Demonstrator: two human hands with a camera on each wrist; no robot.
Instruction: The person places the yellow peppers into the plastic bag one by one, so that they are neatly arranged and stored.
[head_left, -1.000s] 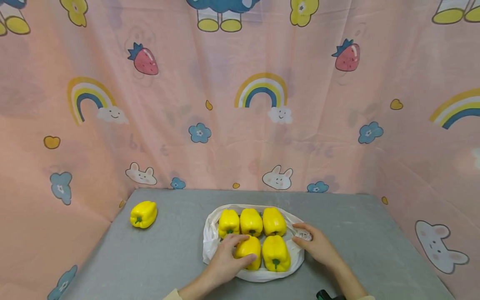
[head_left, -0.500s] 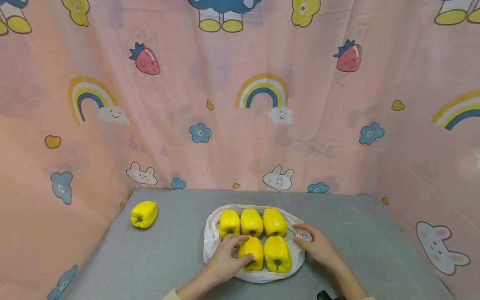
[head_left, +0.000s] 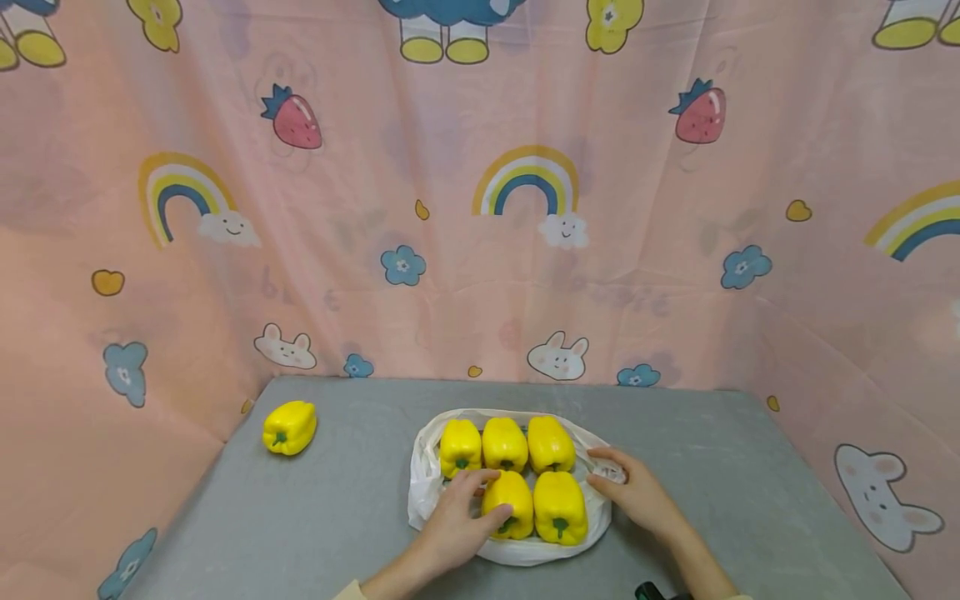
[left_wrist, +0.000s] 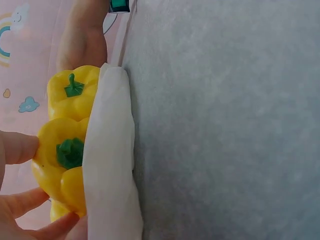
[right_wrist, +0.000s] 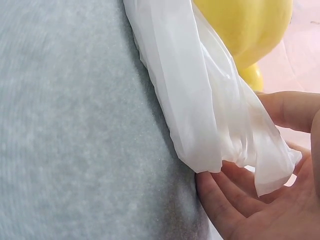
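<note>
A white plastic bag (head_left: 422, 492), its rim rolled open, lies on the table with several yellow bell peppers in it. Three form the back row, including a back right pepper (head_left: 551, 443); two sit in front. My left hand (head_left: 456, 518) has thumb and fingers curved round the left side of the front left bell pepper (left_wrist: 55, 130). Beside it sits the front right pepper (head_left: 560, 507). At the bag's right side, my right hand (head_left: 633, 492) grips the bag's loose edge (right_wrist: 235, 120), thumb and fingers on either side of the crumpled plastic.
Another yellow bell pepper (head_left: 290, 427) lies apart at the back left of the grey table (head_left: 300, 517). A pink printed curtain (head_left: 450, 317) hangs behind the table and along its sides. A small black object (head_left: 648, 591) shows at the bottom edge, near the right forearm.
The front left pepper has shifted slightly right under my left hand, and the front right pepper has slid a little right too. My right hand stays at the bag's edge.
</note>
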